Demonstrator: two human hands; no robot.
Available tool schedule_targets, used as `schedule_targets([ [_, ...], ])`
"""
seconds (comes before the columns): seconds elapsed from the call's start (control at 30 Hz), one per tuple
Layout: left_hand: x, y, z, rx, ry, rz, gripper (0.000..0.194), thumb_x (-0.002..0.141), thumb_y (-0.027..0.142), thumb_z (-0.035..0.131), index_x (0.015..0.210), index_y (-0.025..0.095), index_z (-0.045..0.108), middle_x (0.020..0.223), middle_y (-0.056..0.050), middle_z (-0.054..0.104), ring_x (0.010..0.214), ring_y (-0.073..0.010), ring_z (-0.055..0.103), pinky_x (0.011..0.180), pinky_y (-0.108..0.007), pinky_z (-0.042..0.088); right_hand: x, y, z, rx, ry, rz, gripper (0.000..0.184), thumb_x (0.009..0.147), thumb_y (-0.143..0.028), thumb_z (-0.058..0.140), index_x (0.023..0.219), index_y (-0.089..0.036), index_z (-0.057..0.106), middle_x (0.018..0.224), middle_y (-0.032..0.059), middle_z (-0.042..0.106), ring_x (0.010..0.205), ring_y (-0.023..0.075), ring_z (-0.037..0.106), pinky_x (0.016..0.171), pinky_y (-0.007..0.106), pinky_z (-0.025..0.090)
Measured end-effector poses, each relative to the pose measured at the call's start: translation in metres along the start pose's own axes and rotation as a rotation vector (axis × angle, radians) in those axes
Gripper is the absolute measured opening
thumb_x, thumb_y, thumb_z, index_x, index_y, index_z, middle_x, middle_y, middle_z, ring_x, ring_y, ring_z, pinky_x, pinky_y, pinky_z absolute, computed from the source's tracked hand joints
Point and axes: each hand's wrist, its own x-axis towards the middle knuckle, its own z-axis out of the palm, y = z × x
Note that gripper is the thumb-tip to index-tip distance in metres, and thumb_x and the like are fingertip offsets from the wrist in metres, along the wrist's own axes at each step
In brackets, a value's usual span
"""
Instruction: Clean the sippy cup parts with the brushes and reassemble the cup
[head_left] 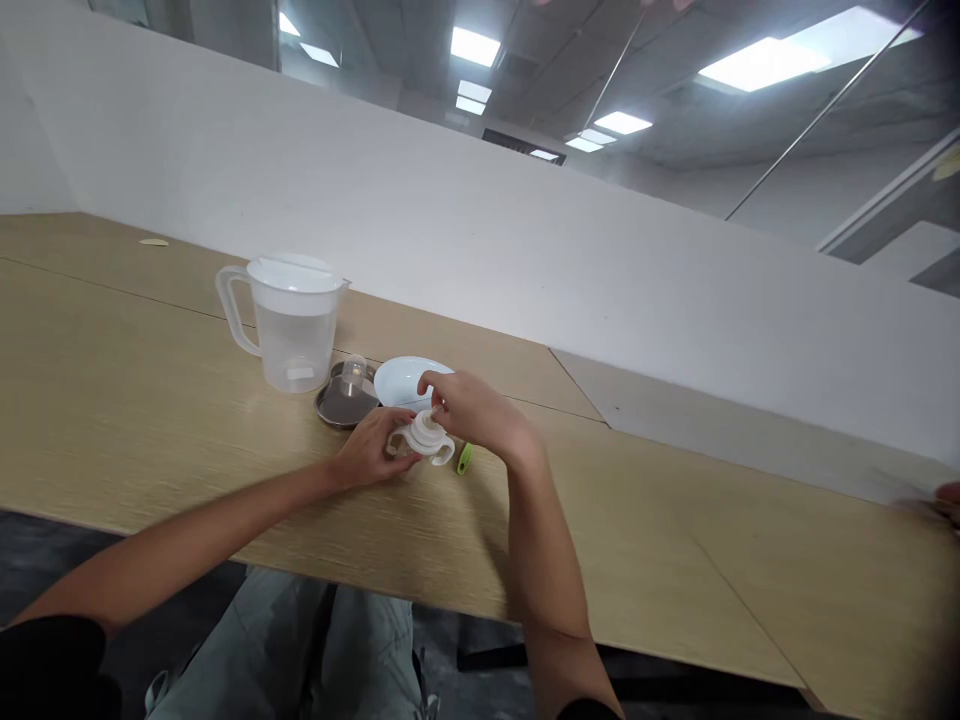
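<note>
A baby bottle [427, 434] with a white collar and two white side handles is tilted above the table. My left hand [375, 447] is closed around its left side and handle. From above, my right hand [472, 405] pinches at the teat on top of the bottle; the fingertips partly cover it. Just right of the bottle lies a green-handled thing [465, 459], its other end hidden. Behind my hands are a white dish [401, 378] and a round metal tray [337, 405] with a small clear cap [354, 375] on it.
A clear lidded pitcher [296, 325] with a handle stands at the back left, seemingly with water in it. A white wall [450, 240] runs along the table's rear edge. At the far right edge part of another person's hand [948, 493] shows.
</note>
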Motion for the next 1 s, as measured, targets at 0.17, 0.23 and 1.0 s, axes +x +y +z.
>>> schedule_targets([
  [0.17, 0.001, 0.002, -0.002, 0.028, 0.024, 0.079, 0.040, 0.080, 0.038, 0.063, 0.113, 0.019, 0.048, 0.112, -0.010, 0.062, 0.103, -0.0241, 0.060, 0.089, -0.038, 0.047, 0.004, -0.007, 0.001, -0.146, -0.005, 0.108, 0.029, 0.086, -0.022, 0.055, 0.113, -0.017, 0.059, 0.099, 0.0107, 0.068, 0.088, 0.0213, 0.063, 0.068, 0.027, 0.039],
  [0.23, 0.001, 0.003, -0.002, 0.027, 0.031, 0.109, 0.040, 0.081, 0.037, 0.063, 0.114, 0.019, 0.047, 0.112, -0.010, 0.063, 0.102, -0.0237, 0.060, 0.089, -0.037, 0.046, 0.005, -0.009, 0.002, -0.189, -0.011, 0.127, 0.027, 0.089, -0.025, 0.052, 0.112, -0.016, 0.060, 0.102, 0.0126, 0.068, 0.091, 0.0234, 0.064, 0.070, 0.029, 0.041],
  [1.0, -0.002, 0.004, 0.006, 0.086, -0.038, 0.116, 0.075, 0.078, 0.046, 0.064, 0.138, 0.017, 0.029, 0.126, -0.016, 0.053, 0.120, -0.0315, 0.049, 0.103, -0.050, 0.038, 0.010, -0.018, 0.010, -0.129, -0.127, 0.197, 0.041, 0.088, -0.043, 0.054, 0.110, -0.009, 0.058, 0.106, 0.0183, 0.067, 0.101, 0.0282, 0.063, 0.070, 0.029, 0.045],
])
